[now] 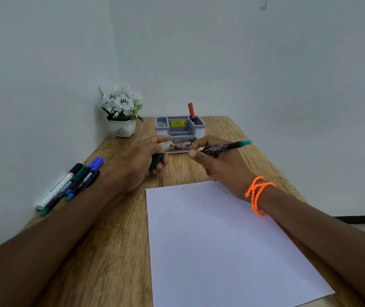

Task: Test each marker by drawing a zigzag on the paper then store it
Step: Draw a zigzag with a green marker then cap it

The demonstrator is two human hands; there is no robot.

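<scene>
My right hand (219, 161) grips a green marker (228, 147), black-barrelled with a green end pointing right, above the table beyond the paper. My left hand (146, 160) is closed on the marker's green cap (156, 161). The two hands are apart, just in front of the grey organizer (180, 129). A red marker (191, 113) stands upright in the organizer's right back compartment. The white paper (221, 240) lies in front of me, with two faint zigzags near its top edge. Several markers (73, 182) lie in a bundle at the table's left edge.
A white pot of white flowers (122, 111) stands in the back left corner against the wall. A small printed card or box (181, 146) leans at the organizer's front. Walls close in the wooden table (110, 251) on the left and at the back.
</scene>
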